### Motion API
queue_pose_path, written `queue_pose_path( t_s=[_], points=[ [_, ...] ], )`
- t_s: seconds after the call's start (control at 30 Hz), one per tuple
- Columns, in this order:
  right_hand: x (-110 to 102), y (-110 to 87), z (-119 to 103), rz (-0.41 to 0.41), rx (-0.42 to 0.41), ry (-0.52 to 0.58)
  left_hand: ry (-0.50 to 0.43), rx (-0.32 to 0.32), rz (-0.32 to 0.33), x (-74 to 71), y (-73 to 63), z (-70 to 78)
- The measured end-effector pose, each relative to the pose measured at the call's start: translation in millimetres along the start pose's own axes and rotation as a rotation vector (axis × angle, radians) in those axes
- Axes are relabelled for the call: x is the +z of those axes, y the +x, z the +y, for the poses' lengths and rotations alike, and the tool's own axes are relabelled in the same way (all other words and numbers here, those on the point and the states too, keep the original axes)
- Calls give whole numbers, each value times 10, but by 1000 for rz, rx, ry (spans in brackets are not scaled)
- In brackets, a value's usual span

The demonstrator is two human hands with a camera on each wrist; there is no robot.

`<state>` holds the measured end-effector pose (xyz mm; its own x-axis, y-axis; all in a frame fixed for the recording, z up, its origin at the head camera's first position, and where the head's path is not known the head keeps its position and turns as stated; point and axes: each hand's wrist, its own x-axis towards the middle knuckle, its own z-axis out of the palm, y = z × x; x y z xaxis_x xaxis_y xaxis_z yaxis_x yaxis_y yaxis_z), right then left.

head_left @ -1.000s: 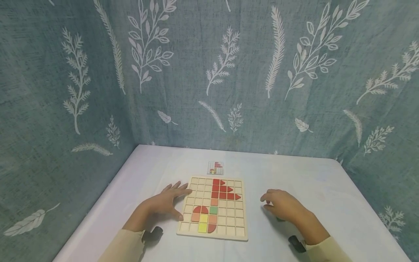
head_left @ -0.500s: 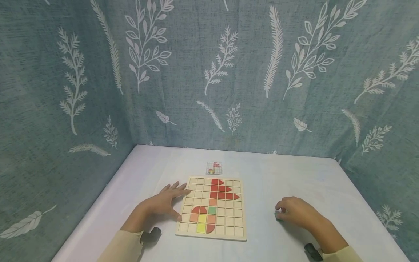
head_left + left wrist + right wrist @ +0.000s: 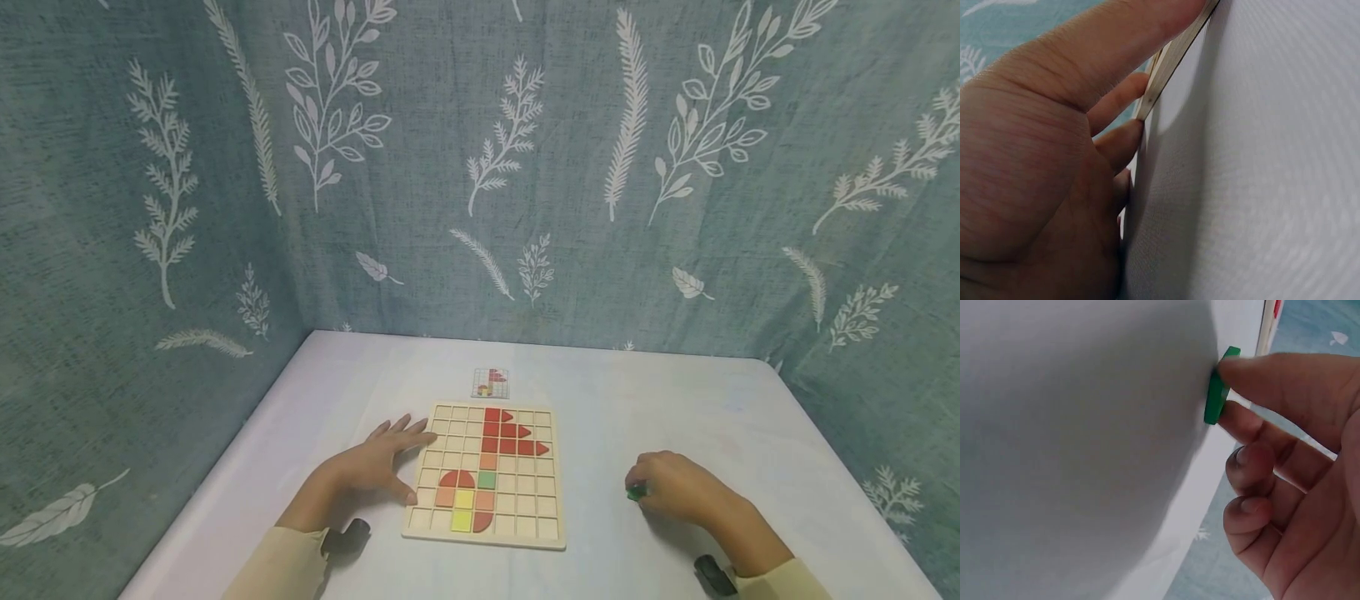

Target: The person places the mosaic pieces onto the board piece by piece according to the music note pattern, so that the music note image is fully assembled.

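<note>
My right hand (image 3: 671, 486), right of the board, pinches a small green tile (image 3: 1220, 387) between thumb and forefinger; the other fingers curl in the right wrist view. The tile appears tilted just over the white cloth. My left hand (image 3: 375, 465) rests with spread fingers at the left edge of the wooden grid board (image 3: 525, 527). Its thumb and fingertips touch the board's rim in the left wrist view. On the board sit red squares and triangles (image 3: 491, 431), orange squares (image 3: 483, 502), a green square (image 3: 486, 481), yellow squares (image 3: 462, 521) and red rounded pieces (image 3: 457, 478).
Behind the board lies a small pattern card (image 3: 490, 383) with a printed grid design. The table (image 3: 675, 387) bears a white cloth. Blue-green leaf-print fabric (image 3: 570, 167) hangs behind and to the left of the table.
My right hand has moved right, away from the board, and down to the green tile, which it now pinches. The left hand stays at the board's edge.
</note>
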<state>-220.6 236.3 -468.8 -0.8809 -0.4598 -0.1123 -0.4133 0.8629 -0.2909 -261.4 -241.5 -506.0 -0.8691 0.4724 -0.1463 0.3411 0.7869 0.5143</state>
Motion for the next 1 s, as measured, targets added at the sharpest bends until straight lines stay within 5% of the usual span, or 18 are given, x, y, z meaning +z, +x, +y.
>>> queue_pose_path(
  t_s=[0.33, 0.67, 1.0],
  points=[
    [13, 5, -39, 17, 55, 38, 4, 9, 0, -5, 5, -1],
    [10, -37, 52, 46, -29, -80, 7, 18, 1, -8, -4, 4],
    [19, -12, 30, 36, -20, -22, 5, 20, 10, -13, -20, 33]
  ],
)
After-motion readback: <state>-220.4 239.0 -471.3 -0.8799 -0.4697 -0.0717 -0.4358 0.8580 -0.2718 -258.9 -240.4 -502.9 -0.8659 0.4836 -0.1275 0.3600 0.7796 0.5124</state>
